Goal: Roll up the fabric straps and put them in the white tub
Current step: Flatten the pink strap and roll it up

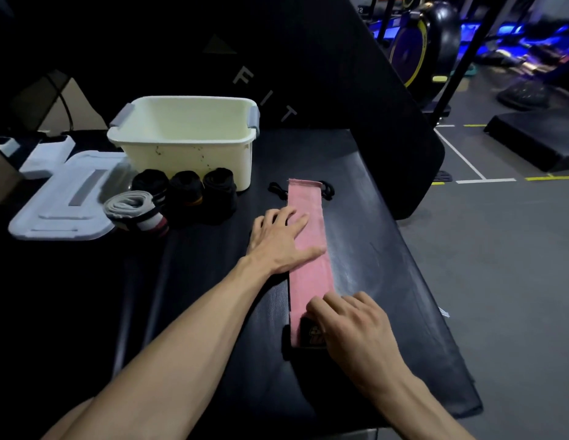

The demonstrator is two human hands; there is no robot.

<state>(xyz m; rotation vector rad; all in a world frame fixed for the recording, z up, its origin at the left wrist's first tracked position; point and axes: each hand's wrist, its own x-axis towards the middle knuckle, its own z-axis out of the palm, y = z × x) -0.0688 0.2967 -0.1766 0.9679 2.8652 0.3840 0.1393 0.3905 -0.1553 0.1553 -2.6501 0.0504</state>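
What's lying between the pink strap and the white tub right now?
In the head view, only bare black bench surface separates the pink strap from the white tub. The rolled black straps sit off to the left, in front of the tub.

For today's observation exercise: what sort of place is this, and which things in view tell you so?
Most likely a gym. An exercise bike with a yellow-rimmed flywheel stands behind, the floor carries marked lines, and the black padded bench bears a pink fabric strap.
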